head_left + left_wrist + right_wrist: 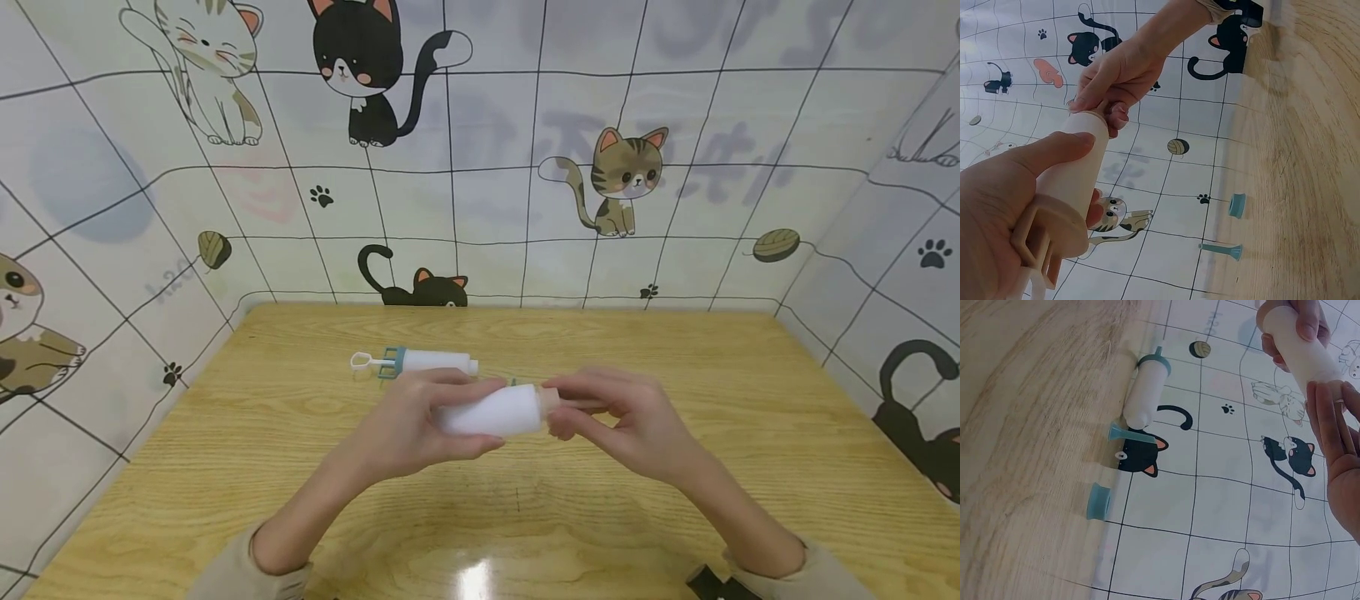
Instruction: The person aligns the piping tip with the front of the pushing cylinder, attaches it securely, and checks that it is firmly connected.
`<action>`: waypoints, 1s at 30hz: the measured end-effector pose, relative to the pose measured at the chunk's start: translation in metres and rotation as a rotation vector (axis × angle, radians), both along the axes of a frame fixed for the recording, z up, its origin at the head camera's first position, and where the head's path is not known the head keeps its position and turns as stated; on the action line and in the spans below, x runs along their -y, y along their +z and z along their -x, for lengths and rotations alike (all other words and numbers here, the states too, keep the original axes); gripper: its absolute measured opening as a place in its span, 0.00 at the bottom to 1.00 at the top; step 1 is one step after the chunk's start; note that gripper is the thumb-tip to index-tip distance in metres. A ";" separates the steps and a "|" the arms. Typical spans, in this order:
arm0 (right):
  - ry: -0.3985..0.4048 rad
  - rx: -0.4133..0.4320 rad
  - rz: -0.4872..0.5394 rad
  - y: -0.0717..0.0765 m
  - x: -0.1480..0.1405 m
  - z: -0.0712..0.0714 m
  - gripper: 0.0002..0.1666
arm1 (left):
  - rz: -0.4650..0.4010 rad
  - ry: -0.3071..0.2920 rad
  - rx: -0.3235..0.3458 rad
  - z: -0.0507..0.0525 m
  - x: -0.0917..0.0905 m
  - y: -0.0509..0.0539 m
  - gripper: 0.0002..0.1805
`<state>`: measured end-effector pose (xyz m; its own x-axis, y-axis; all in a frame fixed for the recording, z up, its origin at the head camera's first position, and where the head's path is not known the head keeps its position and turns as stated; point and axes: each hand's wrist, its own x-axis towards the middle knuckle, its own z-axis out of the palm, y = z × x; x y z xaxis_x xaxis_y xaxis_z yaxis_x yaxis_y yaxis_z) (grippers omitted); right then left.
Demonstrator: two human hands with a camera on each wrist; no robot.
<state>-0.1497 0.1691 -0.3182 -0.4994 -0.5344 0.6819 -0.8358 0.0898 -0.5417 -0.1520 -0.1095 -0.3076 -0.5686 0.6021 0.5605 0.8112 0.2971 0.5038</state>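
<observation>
In the head view, my left hand point(408, 427) grips a white plastic syringe-like tube point(491, 413) round its body, fingers on one side and thumb on the other. The tube is held above the table, lying nearly level. A beige handle collar point(1060, 219) sits at its rear end in the left wrist view. My right hand point(626, 417) pinches the beige nozzle end point(550, 402), which its fingers partly hide. Behind the left hand, a second white syringe-like tube point(437, 362) with teal fittings and a white pull ring lies on the table.
A teal funnel-shaped nozzle point(1127, 434) and a short teal ring point(1099, 502) stand on the wooden table point(300, 467). A cat-print grid cloth point(495, 200) hangs upright behind the table and along both sides.
</observation>
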 end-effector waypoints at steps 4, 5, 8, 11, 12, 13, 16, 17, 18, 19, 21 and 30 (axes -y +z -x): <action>-0.002 0.056 0.008 0.000 0.001 -0.001 0.10 | 0.006 -0.002 -0.025 0.001 0.000 -0.001 0.28; -0.002 0.079 0.009 0.000 0.001 -0.002 0.10 | 0.004 -0.004 -0.026 0.001 0.000 -0.002 0.28; -0.006 0.117 0.007 0.000 0.002 -0.004 0.11 | 0.000 -0.012 -0.028 0.002 0.000 -0.003 0.28; -0.028 0.080 0.010 -0.001 0.003 -0.003 0.12 | -0.007 -0.020 -0.031 0.003 0.001 -0.004 0.28; -0.042 0.054 0.014 -0.001 0.004 -0.003 0.12 | -0.007 -0.019 -0.033 0.003 0.001 -0.004 0.28; -0.054 0.040 0.021 -0.002 0.004 -0.003 0.12 | -0.005 -0.017 -0.034 0.003 0.001 -0.004 0.28; -0.078 0.009 0.044 -0.002 0.006 -0.002 0.11 | -0.001 -0.009 -0.033 0.004 0.001 -0.004 0.28; -0.070 0.001 0.052 -0.002 0.006 -0.002 0.13 | -0.001 -0.007 -0.030 0.004 0.001 -0.004 0.28; -0.053 0.007 0.056 -0.002 0.005 -0.002 0.14 | -0.002 -0.006 -0.026 0.004 0.001 -0.003 0.28; -0.026 0.011 0.057 -0.001 0.004 -0.001 0.15 | -0.006 -0.005 -0.019 0.004 0.001 -0.003 0.28; 0.032 -0.006 0.044 0.001 0.002 0.000 0.18 | -0.017 -0.001 -0.014 0.005 0.002 -0.004 0.28; 0.014 -0.023 -0.059 0.006 -0.004 0.002 0.22 | -0.021 0.001 0.033 0.005 0.003 -0.004 0.28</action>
<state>-0.1514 0.1733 -0.3125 -0.4766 -0.5809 0.6599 -0.8492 0.1099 -0.5165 -0.1573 -0.1128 -0.3119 -0.5877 0.5896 0.5540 0.7937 0.2873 0.5362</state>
